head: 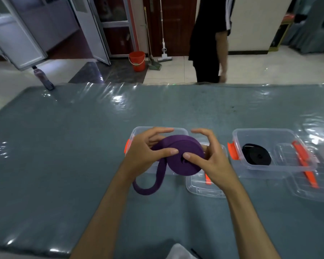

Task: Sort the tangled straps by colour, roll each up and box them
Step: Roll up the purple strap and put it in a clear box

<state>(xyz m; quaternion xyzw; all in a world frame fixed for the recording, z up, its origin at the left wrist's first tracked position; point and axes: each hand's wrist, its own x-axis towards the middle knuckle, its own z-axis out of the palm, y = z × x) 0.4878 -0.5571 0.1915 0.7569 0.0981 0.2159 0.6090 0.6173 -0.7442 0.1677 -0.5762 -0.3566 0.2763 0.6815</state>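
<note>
Two hands are holding a purple strap roll (184,158) just above the near edge of a clear plastic box (180,130) on the grey-covered counter (64,146). The left hand (146,152) is gripping the roll's left side, thumb lying across its face and fingers curling over the top. The right hand (209,156) is pressing its thumb onto the roll's face near the centre, while its fingers are arching over the far right edge. A loose purple tail (150,184) is hanging from the roll's left side and curving down onto the counter in a loop. A clear lid (204,186) with an orange clip is lying just right of and nearer than this box, partly hidden by the right hand. Further right, a second clear box (269,171) with an orange latch is holding a rolled black strap (256,154), and its lid (310,184) is lying beside it on the near right. At the far left corner of the counter a dark bottle (43,77) is standing. Beyond the counter a person in black clothing (209,40) is standing, with an orange bucket (137,60) and a mop (164,53) on the floor to the left
</note>
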